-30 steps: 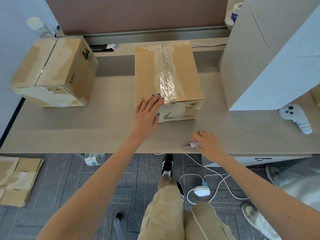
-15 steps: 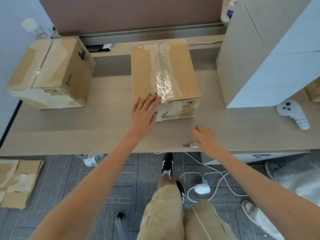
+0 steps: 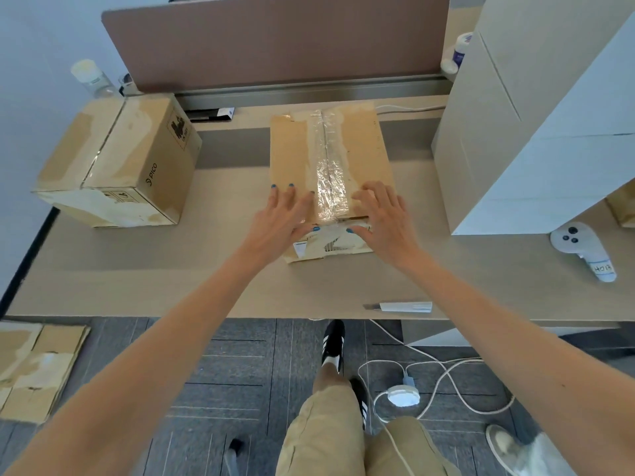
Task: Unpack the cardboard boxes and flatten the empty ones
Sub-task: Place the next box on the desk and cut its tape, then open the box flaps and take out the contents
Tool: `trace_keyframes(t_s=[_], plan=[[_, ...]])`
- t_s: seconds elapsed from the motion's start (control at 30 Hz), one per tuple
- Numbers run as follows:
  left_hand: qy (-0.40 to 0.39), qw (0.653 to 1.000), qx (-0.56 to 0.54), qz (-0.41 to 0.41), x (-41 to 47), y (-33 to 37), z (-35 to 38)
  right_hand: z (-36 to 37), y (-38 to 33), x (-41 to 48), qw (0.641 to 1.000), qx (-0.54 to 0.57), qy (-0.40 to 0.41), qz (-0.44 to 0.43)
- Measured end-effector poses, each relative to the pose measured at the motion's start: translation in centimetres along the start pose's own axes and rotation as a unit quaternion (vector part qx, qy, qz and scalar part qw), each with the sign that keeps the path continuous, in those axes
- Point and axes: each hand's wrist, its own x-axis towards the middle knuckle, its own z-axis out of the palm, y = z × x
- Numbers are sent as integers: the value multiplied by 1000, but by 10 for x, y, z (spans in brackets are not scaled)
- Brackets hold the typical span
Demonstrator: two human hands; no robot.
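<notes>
Pressing flat on the near top edge of the taped box (image 3: pixel 295 152) with left hand (image 3: pixel 285 218) and right hand (image 3: pixel 383 218), fingers straight, grasping nothing.

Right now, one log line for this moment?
box: taped shut | left hand: on box | right hand: on box | cutter: on desk

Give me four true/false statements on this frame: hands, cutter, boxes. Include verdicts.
1. The left hand and the right hand both rest on the taped box. True.
2. The right hand holds the cutter. False: the cutter lies on the desk near its front edge, untouched.
3. The taped box is open. False: its flaps are shut, with tape along the seam.
4. Flattened cardboard lies on the floor. True.
</notes>
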Motion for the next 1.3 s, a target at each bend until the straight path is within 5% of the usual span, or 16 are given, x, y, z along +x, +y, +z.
trace_keyframes(t_s=[0.2, 0.47, 0.73, 0.87, 0.97, 1.13, 1.3], plan=[[17, 994, 71, 79, 6, -5, -2, 8, 16, 11, 982, -26, -178, 59], [7, 983, 151, 105, 14, -9, -2, 9, 18, 11, 979, 6, -191, 65], [192, 968, -157, -44, -16, -23, -22, 5, 12, 14, 976, 41, -184, 109], [289, 937, -162, -107, -24, -26, -33, 4, -16, 38, 972, -29, -158, 173], [335, 938, -33, -84, -34, -33, -33, 6, -31, 52, 959, -35, -182, 216], [276, 950, 84, -115, -44, -51, -18, -2, -37, 75, 940, -1, -201, 276], [87, 966, -18, -242, -39, -39, 0, -9, -42, 79, 942, -46, -203, 263]])
